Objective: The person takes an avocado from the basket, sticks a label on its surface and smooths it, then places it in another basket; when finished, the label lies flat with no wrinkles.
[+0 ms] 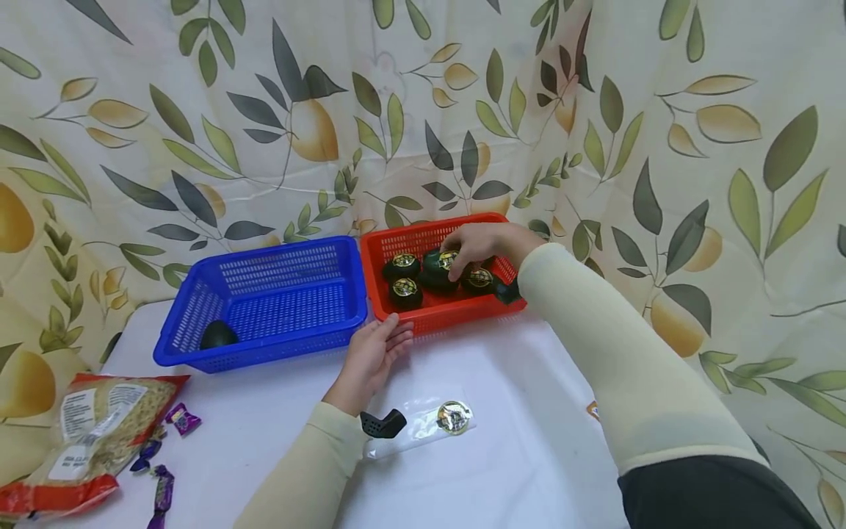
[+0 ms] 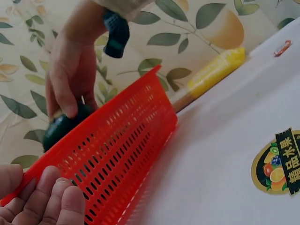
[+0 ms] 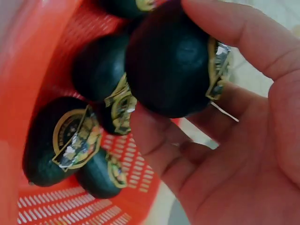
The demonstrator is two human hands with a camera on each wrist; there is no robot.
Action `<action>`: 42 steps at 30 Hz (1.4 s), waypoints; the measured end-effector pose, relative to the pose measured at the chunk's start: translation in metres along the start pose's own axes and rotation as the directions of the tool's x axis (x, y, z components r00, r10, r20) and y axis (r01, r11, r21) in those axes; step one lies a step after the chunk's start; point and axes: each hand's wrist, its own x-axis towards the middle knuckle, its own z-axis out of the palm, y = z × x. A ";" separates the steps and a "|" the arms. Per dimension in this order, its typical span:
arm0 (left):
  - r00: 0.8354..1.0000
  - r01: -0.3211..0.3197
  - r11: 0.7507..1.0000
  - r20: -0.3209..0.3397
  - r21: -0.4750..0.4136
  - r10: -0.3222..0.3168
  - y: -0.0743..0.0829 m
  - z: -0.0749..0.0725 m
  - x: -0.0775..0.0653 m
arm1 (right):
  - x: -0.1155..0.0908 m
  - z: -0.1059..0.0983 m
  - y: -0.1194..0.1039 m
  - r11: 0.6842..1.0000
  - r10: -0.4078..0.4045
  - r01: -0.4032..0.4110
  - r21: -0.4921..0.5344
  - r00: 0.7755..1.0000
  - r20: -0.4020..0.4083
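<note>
My right hand (image 1: pixel 472 246) holds a dark green avocado (image 3: pixel 164 65) with a gold label, thumb and fingertips around it, above the red basket (image 1: pixel 429 321). Several more labelled avocados lie in this basket, among them an avocado (image 1: pixel 405 294) near its front left and another (image 3: pixel 61 145) in the right wrist view. At the basket's front left corner is my left hand (image 1: pixel 373 360), its loosely bent fingers (image 2: pixel 47 201) against the outer wall near the rim. A blue basket (image 1: pixel 284 345) stands beside the red one, with one avocado (image 1: pixel 219 335) in its front left corner.
A clear plastic sheet (image 1: pixel 416 433) with a round gold fruit label (image 1: pixel 454 417) lies in front of the red basket. At the left are a bag of grain-like food (image 1: pixel 99 426) and several purple-wrapped sweets (image 1: pixel 183 419). Behind hangs a leaf-print cloth (image 1: pixel 396 184).
</note>
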 end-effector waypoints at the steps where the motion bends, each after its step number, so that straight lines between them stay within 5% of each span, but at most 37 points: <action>1: 1.000 -0.002 1.000 -0.003 0.006 0.002 0.000 0.000 0.000 | 0.005 0.000 -0.001 0.999 0.030 -0.031 0.016 0.999 0.044; 7: 1.000 0.001 0.999 0.002 0.038 -0.001 0.001 -0.003 0.000 | 0.026 0.008 -0.012 0.986 0.162 -0.147 -0.078 0.956 0.246; 11: 1.000 -0.005 0.999 -0.004 0.046 0.005 0.002 -0.004 0.001 | 0.040 0.015 -0.024 0.969 0.220 -0.172 -0.177 0.926 0.306; 18: 1.000 0.013 0.999 -0.006 0.049 -0.013 0.004 -0.002 0.002 | 0.056 0.026 -0.037 0.955 0.286 -0.228 -0.189 0.880 0.380; 22: 1.000 0.008 0.998 -0.009 0.068 -0.007 0.004 -0.003 0.001 | 0.055 0.026 -0.041 0.949 0.291 -0.218 -0.226 0.884 0.367; 26: 1.000 -0.011 0.991 -0.011 0.135 0.013 0.003 -0.014 -0.003 | 0.050 0.026 -0.053 0.970 0.132 -0.059 -0.235 0.942 0.307; 28: 1.000 -0.017 0.986 -0.020 0.168 0.021 0.004 -0.029 -0.008 | 0.048 0.028 -0.066 0.978 -0.006 0.056 -0.203 0.971 0.238; 30: 0.999 -0.020 0.984 -0.041 0.175 0.027 0.008 -0.049 -0.014 | 0.050 0.031 -0.084 0.975 -0.132 0.160 -0.156 0.975 0.177; 36: 0.982 -0.027 0.998 -0.187 0.059 0.038 0.034 -0.125 -0.042 | 0.066 0.050 -0.137 0.939 -0.343 0.343 0.024 0.929 0.140; 42: 0.939 -0.036 0.984 -0.342 -0.172 -0.025 0.075 -0.194 -0.064 | 0.088 0.080 -0.180 0.889 -0.449 0.419 0.181 0.875 0.181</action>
